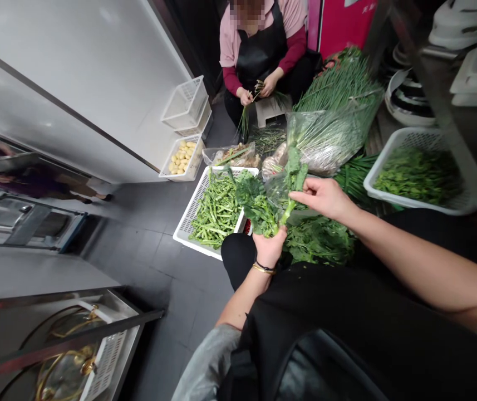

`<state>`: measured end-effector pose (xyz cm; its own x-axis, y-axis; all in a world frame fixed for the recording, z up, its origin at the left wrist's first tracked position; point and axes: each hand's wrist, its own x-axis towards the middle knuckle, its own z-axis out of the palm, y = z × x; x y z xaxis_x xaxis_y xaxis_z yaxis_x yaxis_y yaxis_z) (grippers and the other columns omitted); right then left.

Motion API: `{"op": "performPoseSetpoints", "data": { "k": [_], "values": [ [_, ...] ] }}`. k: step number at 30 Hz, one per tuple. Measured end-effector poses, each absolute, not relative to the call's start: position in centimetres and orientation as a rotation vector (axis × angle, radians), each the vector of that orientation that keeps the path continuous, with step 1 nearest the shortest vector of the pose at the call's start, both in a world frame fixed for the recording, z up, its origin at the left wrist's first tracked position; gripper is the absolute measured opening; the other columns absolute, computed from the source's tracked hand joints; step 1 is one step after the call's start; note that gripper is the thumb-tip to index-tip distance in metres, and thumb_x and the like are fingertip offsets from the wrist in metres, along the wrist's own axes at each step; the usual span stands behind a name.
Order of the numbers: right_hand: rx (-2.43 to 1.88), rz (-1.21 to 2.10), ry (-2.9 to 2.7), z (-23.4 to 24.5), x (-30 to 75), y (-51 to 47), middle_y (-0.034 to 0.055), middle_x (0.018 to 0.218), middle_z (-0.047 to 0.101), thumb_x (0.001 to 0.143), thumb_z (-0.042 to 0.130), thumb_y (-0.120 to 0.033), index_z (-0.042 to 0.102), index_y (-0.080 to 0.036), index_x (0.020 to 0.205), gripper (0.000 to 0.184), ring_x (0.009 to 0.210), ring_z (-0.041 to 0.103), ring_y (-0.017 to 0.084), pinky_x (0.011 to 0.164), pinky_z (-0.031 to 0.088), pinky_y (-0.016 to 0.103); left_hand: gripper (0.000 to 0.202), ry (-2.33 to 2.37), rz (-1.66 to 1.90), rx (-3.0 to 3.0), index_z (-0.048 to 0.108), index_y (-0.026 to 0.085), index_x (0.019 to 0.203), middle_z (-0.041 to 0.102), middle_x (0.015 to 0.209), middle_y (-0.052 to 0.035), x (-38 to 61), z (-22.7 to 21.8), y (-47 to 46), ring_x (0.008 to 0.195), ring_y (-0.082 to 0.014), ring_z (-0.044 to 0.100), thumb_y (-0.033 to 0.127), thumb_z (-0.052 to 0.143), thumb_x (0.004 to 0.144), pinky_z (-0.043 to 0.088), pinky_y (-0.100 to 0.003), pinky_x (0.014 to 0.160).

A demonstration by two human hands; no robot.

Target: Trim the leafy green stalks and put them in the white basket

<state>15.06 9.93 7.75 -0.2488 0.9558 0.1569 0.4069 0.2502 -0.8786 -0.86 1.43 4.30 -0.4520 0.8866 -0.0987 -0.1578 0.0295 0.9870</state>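
My left hand [269, 249] is closed around a bunch of leafy greens [263, 213], their leaves spreading out above the fist. Between my hands a single leafy green stalk [289, 210] stands upright, its lower end at my left thumb. The fingers of my right hand [325, 196] are closed in a pinch on this stalk, below its leaf. Under my hands lies a heap of loose green leaves [321, 240]. Left of them, a white basket [183, 227] holds many trimmed green stems [215, 211].
Across from me a seated person [263, 50] handles thin green stalks. Bagged long greens [330, 139] lie at the centre back. A basket of potatoes [182, 159] and stacked white crates [186, 103] stand by the wall. To my right is another basket of greens [374, 181] beside a shelf.
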Motion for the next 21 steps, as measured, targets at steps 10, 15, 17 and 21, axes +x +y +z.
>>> {"op": "performPoseSetpoints", "data": {
  "k": [10,15,17,21],
  "values": [
    [-0.715,0.163,-2.556,6.5,12.9,7.0,0.0062,0.068,0.055,0.089,0.039,-0.026,0.061,-0.018,0.070,0.030,0.063,0.047,0.014,0.056,0.029,0.027,0.020,1.314,1.379,0.502,0.058,0.013,0.067,0.057,0.055,0.0012,-1.1,3.7,1.5,0.046,-0.0098,0.055,0.018,0.073,0.054,0.039,-0.020,0.044],
    [-0.514,0.983,-2.789,5.7,16.3,6.0,0.0010,0.067,0.061,0.081,0.056,-0.035,0.067,-0.022,0.087,0.018,0.056,0.052,0.011,0.051,0.031,0.024,0.028,1.088,1.207,0.322,0.058,0.013,0.078,0.064,0.067,-0.0047,-3.2,4.4,1.9,0.053,-0.0101,0.056,0.018,0.070,0.053,0.037,-0.020,0.046],
    [-0.696,1.468,-2.595,5.7,17.3,6.9,-0.0011,0.065,0.062,0.073,0.065,-0.042,0.065,-0.022,0.101,0.035,0.050,0.052,0.010,0.046,0.031,0.022,0.026,0.981,1.079,0.299,0.060,0.012,0.076,0.063,0.066,-0.0057,-3.7,4.5,1.7,0.052,-0.0102,0.054,0.021,0.068,0.053,0.036,-0.021,0.046],
    [-0.850,1.879,-1.572,6.1,15.9,9.6,-0.0033,0.058,0.056,0.072,0.064,-0.050,0.060,-0.016,0.102,0.046,0.038,0.041,0.006,0.037,0.026,0.020,0.025,0.861,0.905,0.321,0.062,0.009,0.069,0.057,0.056,-0.0052,-3.0,4.3,1.3,0.048,-0.0097,0.050,0.027,0.067,0.053,0.036,-0.023,0.046]
  ]
}}
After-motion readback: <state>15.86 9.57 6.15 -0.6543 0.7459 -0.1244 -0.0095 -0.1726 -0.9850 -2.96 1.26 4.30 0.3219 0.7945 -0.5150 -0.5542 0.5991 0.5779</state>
